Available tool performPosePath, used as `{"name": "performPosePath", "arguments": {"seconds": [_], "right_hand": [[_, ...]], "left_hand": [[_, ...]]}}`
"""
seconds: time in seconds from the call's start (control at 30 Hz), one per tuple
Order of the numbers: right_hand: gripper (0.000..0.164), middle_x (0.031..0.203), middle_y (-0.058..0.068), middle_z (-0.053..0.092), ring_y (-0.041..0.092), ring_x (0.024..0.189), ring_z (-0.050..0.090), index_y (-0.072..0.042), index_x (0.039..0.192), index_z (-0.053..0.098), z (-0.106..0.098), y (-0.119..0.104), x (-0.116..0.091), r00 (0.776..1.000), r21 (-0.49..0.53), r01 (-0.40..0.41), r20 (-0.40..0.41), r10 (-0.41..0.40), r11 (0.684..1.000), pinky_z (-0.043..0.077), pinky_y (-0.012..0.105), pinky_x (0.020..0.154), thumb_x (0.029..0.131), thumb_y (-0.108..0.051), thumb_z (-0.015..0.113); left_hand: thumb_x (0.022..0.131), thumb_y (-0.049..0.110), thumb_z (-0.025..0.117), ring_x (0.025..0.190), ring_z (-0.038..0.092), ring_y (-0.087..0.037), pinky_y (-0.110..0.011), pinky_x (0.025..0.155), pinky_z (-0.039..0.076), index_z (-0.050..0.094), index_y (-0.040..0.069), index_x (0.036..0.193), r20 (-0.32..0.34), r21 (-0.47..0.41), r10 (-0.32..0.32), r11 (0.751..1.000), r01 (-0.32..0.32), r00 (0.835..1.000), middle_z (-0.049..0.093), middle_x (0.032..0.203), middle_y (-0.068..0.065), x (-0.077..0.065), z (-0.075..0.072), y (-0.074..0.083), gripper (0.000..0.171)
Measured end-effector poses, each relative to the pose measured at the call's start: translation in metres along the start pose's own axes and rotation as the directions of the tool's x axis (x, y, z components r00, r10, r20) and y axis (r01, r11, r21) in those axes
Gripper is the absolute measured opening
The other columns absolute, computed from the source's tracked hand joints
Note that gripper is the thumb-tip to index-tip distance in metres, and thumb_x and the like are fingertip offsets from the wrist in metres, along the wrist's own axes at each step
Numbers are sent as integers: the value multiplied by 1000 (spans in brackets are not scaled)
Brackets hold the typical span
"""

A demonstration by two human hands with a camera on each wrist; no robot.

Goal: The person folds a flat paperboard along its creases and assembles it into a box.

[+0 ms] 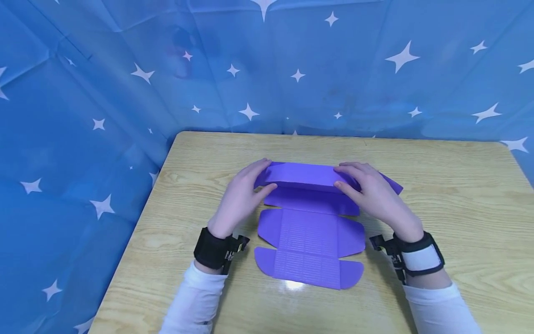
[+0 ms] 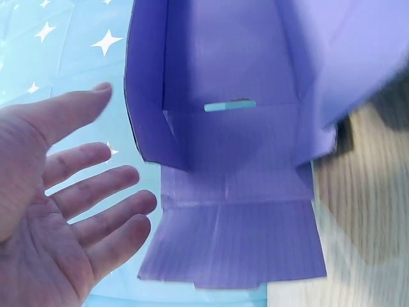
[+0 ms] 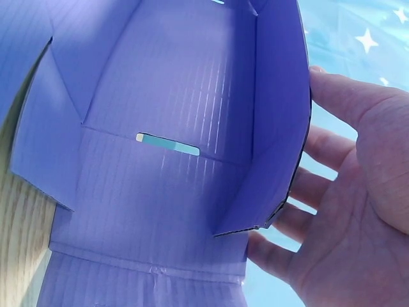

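**Two hands at the far end of a flat purple box blank**

A blue backdrop (image 1: 83, 116) printed with white stars hung behind and to the left of the scene, filling most of the head view. In front of it stood a light wood-grain counter (image 1: 438, 195), its far edge against the cloth.

Near the middle of the counter lay a purple corrugated box blank (image 1: 308, 236), mostly unfolded. Its near panels and rounded side tabs rested flat on the wood, while the far panel was raised into a long strip. In the wrist views the side flaps stood up around the inner floor, which bore a narrow pale slot (image 3: 167, 144).

The left hand (image 1: 241, 197) was at the left end of the raised strip, fingers over its top and thumb on its near face, a loose grip; in the left wrist view the fingers were spread straight beside the flap. The right hand (image 1: 373, 192) was at the right end in the same way, fingers extended along the outside of the flap, its grip wide as well. Both wrists wore black straps over white sleeves.
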State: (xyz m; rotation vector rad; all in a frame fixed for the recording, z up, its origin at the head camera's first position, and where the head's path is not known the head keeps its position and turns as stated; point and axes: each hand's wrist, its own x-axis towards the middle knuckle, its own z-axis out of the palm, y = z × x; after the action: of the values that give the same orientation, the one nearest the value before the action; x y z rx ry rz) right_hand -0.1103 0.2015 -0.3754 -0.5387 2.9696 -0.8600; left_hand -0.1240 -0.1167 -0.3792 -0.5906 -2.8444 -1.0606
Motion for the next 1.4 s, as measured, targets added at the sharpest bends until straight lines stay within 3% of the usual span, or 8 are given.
{"name": "performPosePath", "arguments": {"seconds": [0.53,0.63,0.7,0.8,0.9,1.0,1.1,1.4], "right_hand": [[44,150,26,57,49,143,50,-3,144,62,6,-2,-11,1000,-14,-12,3,12,1000,40,68,119,106,-25,64],[43,148,26,59,49,141,52,-3,143,63,8,-2,-11,1000,-18,2,-11,-2,1000,42,67,118,105,-25,65],[43,147,26,60,49,140,53,-3,142,64,8,-2,-11,1000,-23,12,-26,-12,1000,42,67,117,105,-24,66],[43,147,26,60,48,140,53,-3,142,64,8,-3,-10,999,-29,16,-31,-17,999,42,66,117,104,-23,66],[43,148,25,59,48,141,52,-3,142,63,7,-4,-9,1000,-34,9,-19,-10,999,42,66,118,105,-24,65],[44,149,26,59,48,142,52,-3,143,63,6,-5,-9,1000,-40,5,-13,-6,999,42,67,118,105,-24,65],[44,148,26,59,48,141,52,-3,143,63,5,-5,-9,1000,-46,8,-19,-9,999,43,67,117,104,-24,66],[44,147,25,60,47,141,52,-3,142,63,6,-6,-8,1000,-60,12,-23,-13,998,43,66,117,105,-25,66]], "left_hand": [[99,20,74,121,74,-27,-43,97,63,72,5,133,-27,83,2,997,0,1000,75,133,-14,-4,26,5,37],[99,20,74,99,78,-22,-36,82,63,73,5,132,-29,78,2,997,1,1000,77,129,-14,-4,28,5,36],[99,19,74,73,68,-16,-28,67,55,73,5,131,-30,60,-3,998,5,1000,78,125,-14,-3,29,6,35],[99,18,73,56,44,-11,-22,55,36,74,4,131,-24,17,-30,999,31,999,79,123,-14,-1,31,7,34],[99,15,73,62,61,-11,-23,59,47,74,4,130,-18,-17,-60,998,59,998,80,120,-14,0,34,9,33],[100,13,71,94,79,-21,-32,78,63,73,2,130,-10,-44,-75,996,74,997,80,121,-14,0,36,12,32],[100,10,70,110,79,-28,-40,89,65,71,0,131,-5,-74,-88,993,87,996,79,121,-17,1,39,16,32],[99,7,70,108,79,-29,-40,91,66,72,-1,129,-28,-151,-113,983,108,993,78,123,-18,2,42,16,30]]}}
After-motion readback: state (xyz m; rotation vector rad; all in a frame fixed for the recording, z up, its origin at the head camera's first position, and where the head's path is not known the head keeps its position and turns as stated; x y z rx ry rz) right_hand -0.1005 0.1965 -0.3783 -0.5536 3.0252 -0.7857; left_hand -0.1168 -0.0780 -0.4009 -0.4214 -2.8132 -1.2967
